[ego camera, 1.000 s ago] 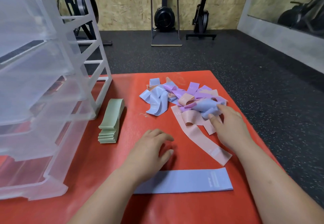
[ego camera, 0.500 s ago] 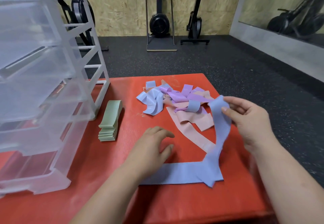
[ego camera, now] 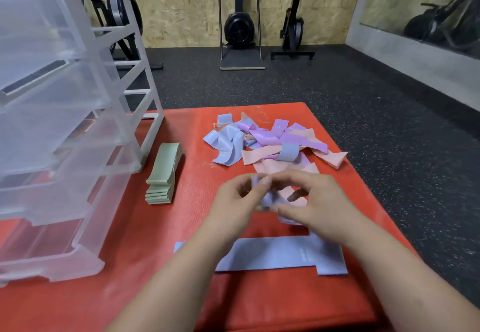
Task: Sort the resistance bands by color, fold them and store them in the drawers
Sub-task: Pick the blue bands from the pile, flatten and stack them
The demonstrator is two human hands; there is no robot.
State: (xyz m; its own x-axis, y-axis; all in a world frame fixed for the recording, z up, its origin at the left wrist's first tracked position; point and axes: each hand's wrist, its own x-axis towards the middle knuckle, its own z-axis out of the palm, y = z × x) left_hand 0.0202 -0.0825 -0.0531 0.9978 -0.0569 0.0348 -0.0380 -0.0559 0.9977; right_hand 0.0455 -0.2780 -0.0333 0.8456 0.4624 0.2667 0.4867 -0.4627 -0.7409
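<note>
Pinching a blue band point(ego camera: 266, 199) just above the mat point(ego camera: 155, 266), we are gripping it with the left hand point(ego camera: 239, 201), thumb against curled fingers. The right hand point(ego camera: 319, 207) is curling round its lower part, though blur is smearing that grip. We are probably straightening it to lay on the flat band point(ego camera: 272, 256) nearer us. The mixed pile point(ego camera: 267, 144) is lying beyond. Left, the green stack point(ego camera: 162, 175) is waiting beside the drawers point(ego camera: 65, 123), where we are seeing no bands.
</note>
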